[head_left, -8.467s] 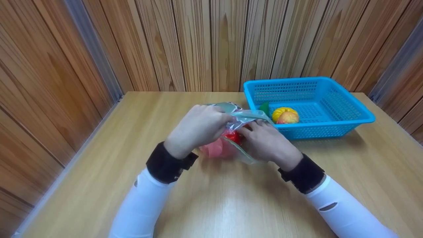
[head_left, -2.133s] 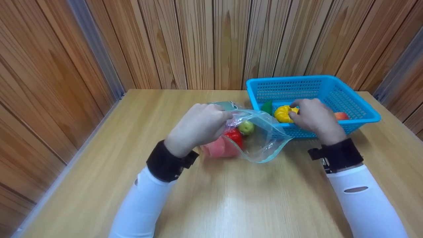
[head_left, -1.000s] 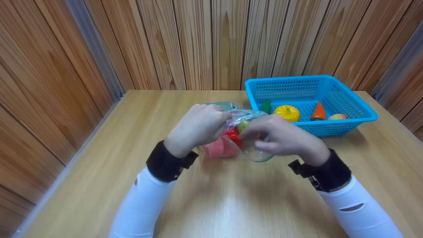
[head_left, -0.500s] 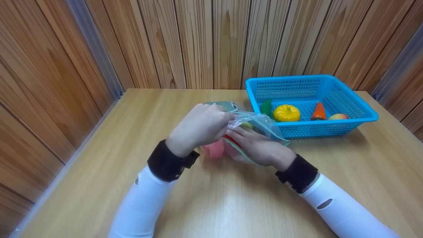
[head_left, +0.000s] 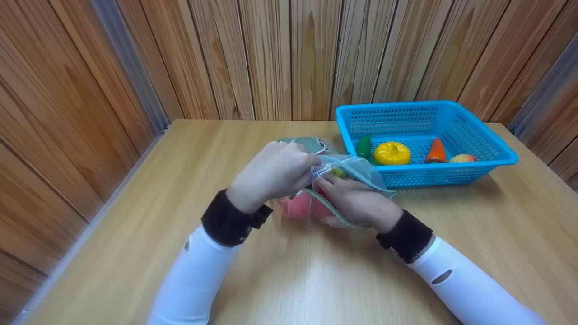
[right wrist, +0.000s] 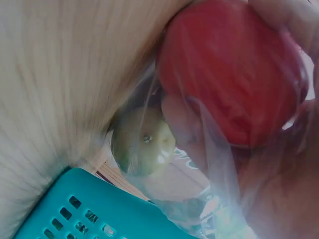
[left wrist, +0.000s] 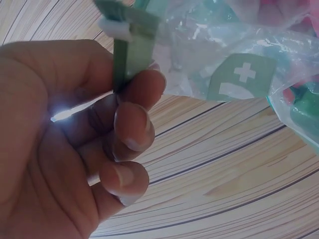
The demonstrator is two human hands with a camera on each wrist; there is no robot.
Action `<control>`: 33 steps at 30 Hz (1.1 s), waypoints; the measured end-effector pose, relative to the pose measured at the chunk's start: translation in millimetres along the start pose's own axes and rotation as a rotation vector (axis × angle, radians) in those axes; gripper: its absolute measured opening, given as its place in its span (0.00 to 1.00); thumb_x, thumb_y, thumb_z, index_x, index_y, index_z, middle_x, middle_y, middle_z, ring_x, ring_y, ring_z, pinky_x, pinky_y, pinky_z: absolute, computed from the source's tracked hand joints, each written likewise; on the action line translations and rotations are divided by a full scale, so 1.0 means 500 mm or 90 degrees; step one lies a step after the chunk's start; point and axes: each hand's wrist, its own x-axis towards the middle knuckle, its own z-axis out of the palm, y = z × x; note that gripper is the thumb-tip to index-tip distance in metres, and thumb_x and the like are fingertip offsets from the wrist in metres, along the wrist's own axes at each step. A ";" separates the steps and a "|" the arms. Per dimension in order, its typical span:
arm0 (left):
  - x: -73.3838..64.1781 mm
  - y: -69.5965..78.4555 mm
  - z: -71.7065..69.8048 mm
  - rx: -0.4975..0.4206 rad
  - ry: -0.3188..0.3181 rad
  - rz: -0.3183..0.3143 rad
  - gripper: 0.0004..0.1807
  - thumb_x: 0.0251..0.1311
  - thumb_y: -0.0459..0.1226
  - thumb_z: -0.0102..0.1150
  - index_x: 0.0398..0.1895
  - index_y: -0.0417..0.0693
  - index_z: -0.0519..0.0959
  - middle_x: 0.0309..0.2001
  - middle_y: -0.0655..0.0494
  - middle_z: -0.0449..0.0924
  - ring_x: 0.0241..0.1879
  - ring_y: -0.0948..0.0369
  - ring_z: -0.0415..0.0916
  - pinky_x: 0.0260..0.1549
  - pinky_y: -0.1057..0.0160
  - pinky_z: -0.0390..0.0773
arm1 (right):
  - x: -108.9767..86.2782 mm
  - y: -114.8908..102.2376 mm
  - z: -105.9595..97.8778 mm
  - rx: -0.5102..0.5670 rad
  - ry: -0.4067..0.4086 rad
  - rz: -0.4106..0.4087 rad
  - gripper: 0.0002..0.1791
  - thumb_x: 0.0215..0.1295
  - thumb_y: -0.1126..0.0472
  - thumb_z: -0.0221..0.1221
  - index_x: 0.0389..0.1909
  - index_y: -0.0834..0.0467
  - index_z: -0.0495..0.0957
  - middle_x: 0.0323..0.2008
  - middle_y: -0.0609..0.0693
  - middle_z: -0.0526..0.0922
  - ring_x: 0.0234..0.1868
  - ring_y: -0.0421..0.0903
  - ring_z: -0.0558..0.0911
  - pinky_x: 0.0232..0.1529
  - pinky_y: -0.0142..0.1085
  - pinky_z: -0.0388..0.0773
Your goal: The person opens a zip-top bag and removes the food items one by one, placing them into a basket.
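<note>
My left hand pinches the green edge of a clear zip bag between thumb and forefinger, holding its mouth apart. My right hand reaches inside that mouth. In the right wrist view its fingers curl round a smooth red bell pepper, seen through the plastic. A yellow-green round fruit lies beside it in the bag. Something pink shows through the bag's near side, mostly behind film and fingers. A green label with a white cross marks the bag in the left wrist view.
A blue basket stands right of the bag on the wooden table. In it lie a green piece, a yellow pumpkin, an orange carrot-shaped piece and a red-yellow apple. Wooden panels rise behind.
The orange piece now lies in the basket, and the apple sits farther right there. My right hand went from bag to basket and back into the bag, onto the red bell pepper. Left hand stayed.
</note>
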 end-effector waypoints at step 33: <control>-0.001 -0.004 -0.005 0.006 0.024 -0.022 0.14 0.64 0.34 0.59 0.52 0.46 0.83 0.29 0.52 0.84 0.24 0.59 0.78 0.32 0.66 0.83 | -0.017 -0.022 -0.095 -0.009 0.373 -0.237 0.43 0.37 0.54 0.80 0.59 0.57 0.75 0.58 0.59 0.76 0.55 0.55 0.80 0.48 0.48 0.84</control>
